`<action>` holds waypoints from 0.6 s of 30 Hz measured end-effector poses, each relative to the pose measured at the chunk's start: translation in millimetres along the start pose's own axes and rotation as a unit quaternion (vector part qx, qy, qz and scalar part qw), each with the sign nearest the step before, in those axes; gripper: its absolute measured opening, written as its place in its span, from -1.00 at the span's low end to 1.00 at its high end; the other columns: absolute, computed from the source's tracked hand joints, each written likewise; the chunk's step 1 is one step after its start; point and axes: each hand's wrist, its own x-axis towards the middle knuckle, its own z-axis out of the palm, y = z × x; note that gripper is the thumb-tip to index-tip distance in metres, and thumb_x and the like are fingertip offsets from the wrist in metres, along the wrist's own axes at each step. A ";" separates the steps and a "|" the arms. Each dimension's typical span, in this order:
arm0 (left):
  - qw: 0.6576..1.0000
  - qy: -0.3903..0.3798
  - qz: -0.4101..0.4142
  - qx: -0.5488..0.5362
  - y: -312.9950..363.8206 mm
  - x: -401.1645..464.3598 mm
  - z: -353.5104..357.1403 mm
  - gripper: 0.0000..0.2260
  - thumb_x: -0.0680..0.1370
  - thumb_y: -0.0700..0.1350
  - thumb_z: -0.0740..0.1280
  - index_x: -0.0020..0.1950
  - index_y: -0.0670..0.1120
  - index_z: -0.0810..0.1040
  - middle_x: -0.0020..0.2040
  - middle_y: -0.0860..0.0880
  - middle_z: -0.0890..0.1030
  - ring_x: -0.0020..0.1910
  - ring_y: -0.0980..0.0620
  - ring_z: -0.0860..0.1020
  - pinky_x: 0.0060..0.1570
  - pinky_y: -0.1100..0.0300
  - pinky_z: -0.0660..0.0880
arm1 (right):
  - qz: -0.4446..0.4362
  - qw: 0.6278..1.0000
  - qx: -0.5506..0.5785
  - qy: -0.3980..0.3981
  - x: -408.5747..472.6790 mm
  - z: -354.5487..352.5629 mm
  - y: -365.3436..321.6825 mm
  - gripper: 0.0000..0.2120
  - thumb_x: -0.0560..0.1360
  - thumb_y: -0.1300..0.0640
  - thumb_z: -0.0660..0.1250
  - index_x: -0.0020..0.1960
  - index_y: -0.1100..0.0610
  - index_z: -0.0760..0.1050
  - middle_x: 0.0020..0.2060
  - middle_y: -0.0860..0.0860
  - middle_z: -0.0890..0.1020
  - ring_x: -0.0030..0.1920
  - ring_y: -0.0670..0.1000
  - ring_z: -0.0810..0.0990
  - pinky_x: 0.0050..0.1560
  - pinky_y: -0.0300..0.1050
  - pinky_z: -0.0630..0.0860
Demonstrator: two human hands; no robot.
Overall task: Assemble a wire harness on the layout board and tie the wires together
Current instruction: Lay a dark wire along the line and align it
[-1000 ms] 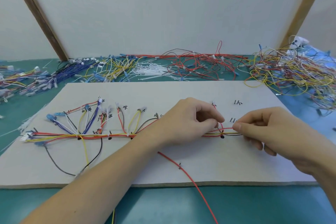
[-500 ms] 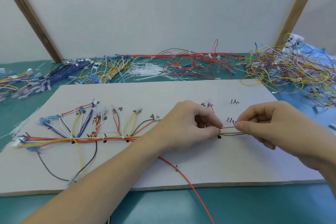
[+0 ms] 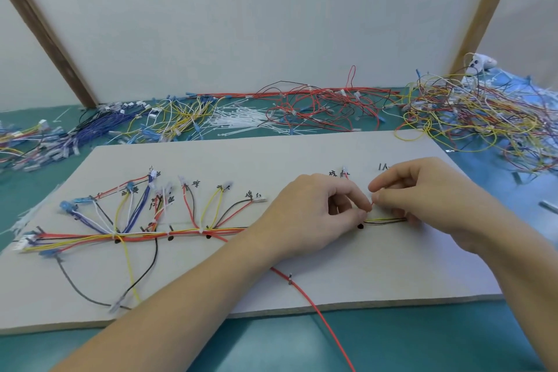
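A person works at a grey layout board (image 3: 302, 157) lying flat on a teal table (image 3: 422, 341), seen from above across the centre of the frame. The wire harness (image 3: 181, 232) runs as a horizontal bundle of red, yellow, black and blue wires along the board's left half, with branches fanning upward to handwritten labels (the characters are too small to read) and a black and a yellow wire looping down toward the lower left. The left hand (image 3: 311, 214), at centre, has its fingers curled, thumb and forefinger pinching the bundle where it emerges toward the right. The right hand (image 3: 428, 196), just right of centre, pinches a thin red wire (image 3: 373, 204) between thumb and forefinger, the two hands' fingertips almost touching. Between them a short stretch of yellow, black and red wires (image 3: 386, 220) lies on the board. A loose red wire (image 3: 317, 311) trails from under the left wrist off the bottom edge. Along the table behind the board lie heaps of spare wires (image 3: 471, 118) and white cable ties (image 3: 238, 118).
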 end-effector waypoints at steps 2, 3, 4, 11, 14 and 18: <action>1.000 -0.002 0.001 0.022 1.1 0.9 0.6 -0.92 0.55 -0.05 0.46 -0.02 0.11 0.73 -0.26 0.11 0.65 -0.32 0.17 0.52 -0.21 0.18 0.49 | 0.013 1.000 -0.001 -0.012 2.8 -1.8 -2.8 -0.91 0.45 0.29 0.52 -0.16 0.12 0.72 -0.43 0.05 0.63 -0.42 0.01 0.51 -0.47 -0.17 0.42; 1.000 -0.005 0.001 0.028 1.7 1.1 0.7 -0.92 0.54 -0.05 0.46 -0.02 0.11 0.74 -0.26 0.11 0.66 -0.31 0.17 0.53 -0.20 0.16 0.51 | 0.020 1.000 -0.002 -0.019 4.2 -2.8 -4.5 -0.91 0.44 0.30 0.53 -0.17 0.14 0.72 -0.42 0.09 0.64 -0.44 -0.01 0.51 -0.50 -0.19 0.42; 0.999 -0.007 0.001 0.031 2.3 1.4 0.9 -0.92 0.54 -0.04 0.47 -0.03 0.11 0.74 -0.27 0.11 0.66 -0.31 0.16 0.53 -0.20 0.16 0.52 | 0.027 0.999 -0.005 -0.028 6.1 -4.0 -6.6 -0.91 0.44 0.32 0.53 -0.18 0.15 0.72 -0.40 0.10 0.64 -0.47 -0.03 0.51 -0.52 -0.21 0.42; 0.996 0.007 0.013 0.089 4.1 -0.9 2.4 -0.92 0.55 0.01 0.44 0.01 0.16 0.71 -0.23 0.19 0.61 -0.26 0.24 0.52 -0.25 0.27 0.39 | -0.020 0.996 -0.026 -0.087 11.7 -14.8 -6.3 -0.88 0.48 0.32 0.52 -0.17 0.14 0.72 -0.40 0.07 0.67 -0.42 -0.06 0.57 -0.44 -0.26 0.51; 0.995 0.014 0.022 0.099 4.2 -1.6 2.5 -0.91 0.55 0.01 0.44 0.02 0.16 0.71 -0.19 0.18 0.61 -0.25 0.25 0.51 -0.24 0.28 0.38 | -0.065 0.995 -0.034 -0.069 10.4 -15.2 3.3 -0.84 0.50 0.26 0.51 -0.17 0.03 0.73 -0.40 0.08 0.68 -0.40 -0.03 0.57 -0.41 -0.24 0.52; 0.995 0.011 0.022 0.094 3.6 -0.6 3.0 -0.88 0.55 -0.01 0.45 0.06 0.14 0.71 -0.20 0.19 0.59 -0.25 0.25 0.51 -0.23 0.26 0.40 | -0.096 0.992 -0.044 -0.073 14.1 -17.2 7.3 -0.79 0.50 0.24 0.52 -0.16 -0.07 0.72 -0.32 0.10 0.72 -0.39 -0.04 0.59 -0.33 -0.16 0.55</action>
